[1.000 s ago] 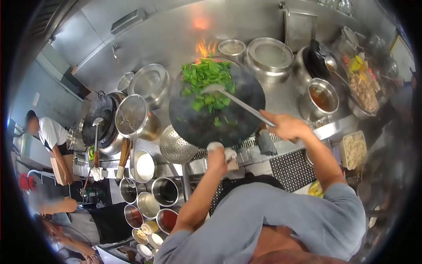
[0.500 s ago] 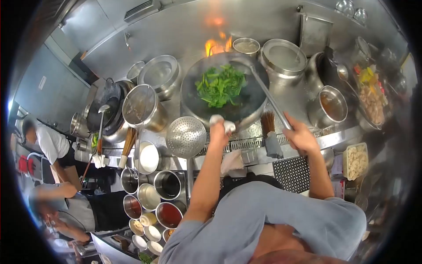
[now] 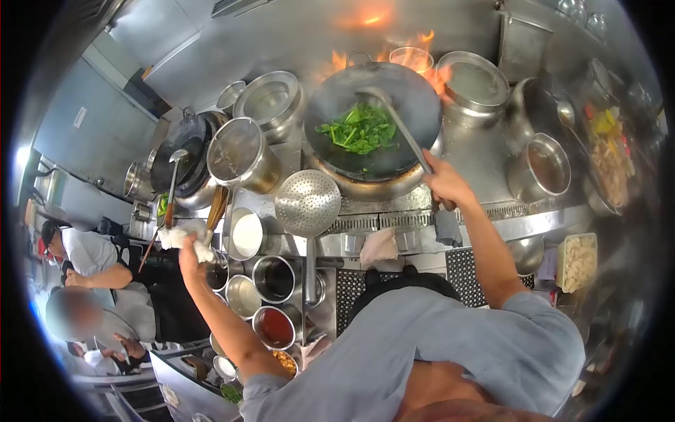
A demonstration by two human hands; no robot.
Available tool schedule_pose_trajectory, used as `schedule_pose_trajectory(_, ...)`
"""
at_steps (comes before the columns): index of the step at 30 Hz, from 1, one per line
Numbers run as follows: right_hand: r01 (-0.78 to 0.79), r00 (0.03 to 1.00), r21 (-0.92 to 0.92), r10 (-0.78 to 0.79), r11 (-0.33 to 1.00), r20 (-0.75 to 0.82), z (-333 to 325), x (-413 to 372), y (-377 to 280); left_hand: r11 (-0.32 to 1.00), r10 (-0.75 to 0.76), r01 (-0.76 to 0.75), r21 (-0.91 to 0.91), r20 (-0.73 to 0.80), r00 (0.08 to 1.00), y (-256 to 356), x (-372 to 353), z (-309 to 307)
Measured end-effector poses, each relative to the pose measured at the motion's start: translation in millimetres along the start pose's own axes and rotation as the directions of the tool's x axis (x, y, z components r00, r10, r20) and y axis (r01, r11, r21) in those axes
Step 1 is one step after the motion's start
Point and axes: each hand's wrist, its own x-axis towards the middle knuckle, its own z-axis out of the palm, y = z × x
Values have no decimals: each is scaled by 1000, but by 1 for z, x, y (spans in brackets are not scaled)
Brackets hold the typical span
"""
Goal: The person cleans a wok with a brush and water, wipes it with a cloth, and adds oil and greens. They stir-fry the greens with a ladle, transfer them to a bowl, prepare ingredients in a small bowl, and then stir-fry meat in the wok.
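Right arm is stretched forward and up across the range. Right hand [image 3: 444, 184] is closed around the ladle [image 3: 397, 123] handle, and the ladle's scoop sits in the wok over the greens. Left arm is thrown out to the left, elbow low. Left hand [image 3: 190, 254] is clenched on a white rag [image 3: 174, 237], just beside the wooden-handled brush [image 3: 216, 207] and well apart from the wok.

I read the surface as a steel range [image 3: 485, 151] with a steel back wall [image 3: 281, 35]. It's a tight commercial kitchen. Flames [image 3: 416, 48] are licking up behind the wok's far rim.

Counts:
- Woks: two. The main wok [image 3: 404, 105] is on the burner, dead centre, tilted slightly toward me. A second wok [image 3: 186, 151] sits to the left with its own ladle [image 3: 172, 179] resting in it.
- Co-workers: two people [image 3: 88, 252] at far left, below the second wok.
- Lidded pot [image 3: 242, 155]: one, between the woks.
- Skimmer [image 3: 307, 202]: one, perforated, lying on the front edge just left of the main wok, handle toward me.
- Pot of brown liquid [image 3: 526, 186]: one, right of the main wok.
- Tray [image 3: 580, 261] of pale chopped food: one, far right.
- Steel tubs [image 3: 255, 276]: four big ones clear of the left arm. One holds something white, one a red sauce. The smaller ones below are too crowded to count.
- Greens [image 3: 360, 130]: one loose heap at the wok bottom.
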Motion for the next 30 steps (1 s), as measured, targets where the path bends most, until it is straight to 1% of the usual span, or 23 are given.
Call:
schedule_pose_trajectory(1, 42, 994, -153, -57, 987, -92, 6, 4, -4, 989, -143, 142, 44, 37, 989, -4, -2, -3)
schedule_pose_trajectory(2, 113, 987, -251, -138, 961, -86, 9, 19, 10, 959, -282, 279, 43, 119, 952, -15, -7, -3)
schedule_pose_trajectory(4, 200, 979, -291, -202, 936, 21, -3, 2, 2, 870, -385, 452, -198, 303, 872, -34, -18, 17)
schedule_pose_trajectory(5, 283, 959, -328, -255, 901, 125, -9, -9, -9, 876, -229, 335, -348, 312, 922, -34, -32, 34)
schedule_pose_trajectory(6, 178, 981, -278, -149, 944, 124, -12, -33, -21, 899, -111, 175, -402, 179, 978, -31, -48, 55)
schedule_pose_trajectory(8, 9, 981, -102, 11, 995, 196, -15, -65, -24, 932, 7, -20, -363, -38, 999, -22, -51, 74)
schedule_pose_trajectory(9, -82, 963, 33, 71, 996, 262, -17, -68, -19, 949, 23, -31, -313, -29, 999, -4, -57, 77)
schedule_pose_trajectory(10, -80, 957, 26, 69, 996, 282, -15, -60, -13, 964, 39, -43, -263, -20, 999, 14, -61, 79)
schedule_pose_trajectory(12, -84, 980, 140, 56, 987, 192, -12, -46, 4, 972, 7, -5, -237, 9, 1000, 15, -49, 83)
schedule_pose_trajectory(13, -66, 980, 132, 40, 989, 195, -14, -40, 6, 959, -82, 86, -269, 27, 996, 6, -37, 81)
schedule_pose_trajectory(15, -3, 1000, 224, 6, 974, -15, -11, -32, 10, 831, -220, 299, -469, 217, 951, -24, -43, 88)
schedule_pose_trajectory(16, 9, 1000, 231, -5, 973, -18, -11, -21, 12, 766, -144, 318, -559, 333, 932, -28, -53, 103)
schedule_pose_trajectory(18, 95, 976, -7, -95, 995, -198, -15, 2, 17, 615, -50, 387, -687, 456, 889, -32, -63, 139)
schedule_pose_trajectory(19, 82, 977, -8, -82, 997, -199, -15, 17, 18, 536, -47, 423, -731, 475, 879, -28, -58, 153)
schedule_pose_trajectory(20, 70, 990, 9, -68, 998, -122, -15, 34, 19, 570, 32, 368, -735, 467, 883, -30, -35, 158)
schedule_pose_trajectory(21, 63, 997, 26, -62, 998, -45, -16, 41, 21, 725, -76, 201, -659, 214, 974, -28, -12, 162)
schedule_pose_trajectory(22, 23, 999, 8, -22, 1000, -28, -15, 34, 15, 801, -29, 91, -592, 113, 993, -4, -16, 165)
schedule_pose_trajectory(23, 19, 999, 5, -19, 1000, -27, -14, 14, 2, 822, 50, 22, -570, 111, 993, 20, -24, 158)
schedule_pose_trajectory(24, 65, 998, -157, -66, 985, 1, -9, -17, -11, 797, 77, 21, -604, 136, 988, 30, -13, 142)
schedule_pose_trajectory(25, 116, 993, -311, -109, 943, 39, -4, -40, -17, 754, 146, 64, -654, 263, 954, 48, -18, 128)
schedule_pose_trajectory(26, 115, 993, -310, -106, 944, 45, 0, -51, -14, 771, 188, 83, -631, 351, 917, 64, -22, 113)
schedule_pose_trajectory(28, -60, 979, -40, 66, 997, 190, 6, -65, -10, 843, 164, 70, -533, 379, 911, 87, -33, 97)
schedule_pose_trajectory(30, -64, 985, 45, 56, 997, 166, 8, -40, 18, 870, 151, 47, -490, 355, 923, 85, -33, 84)
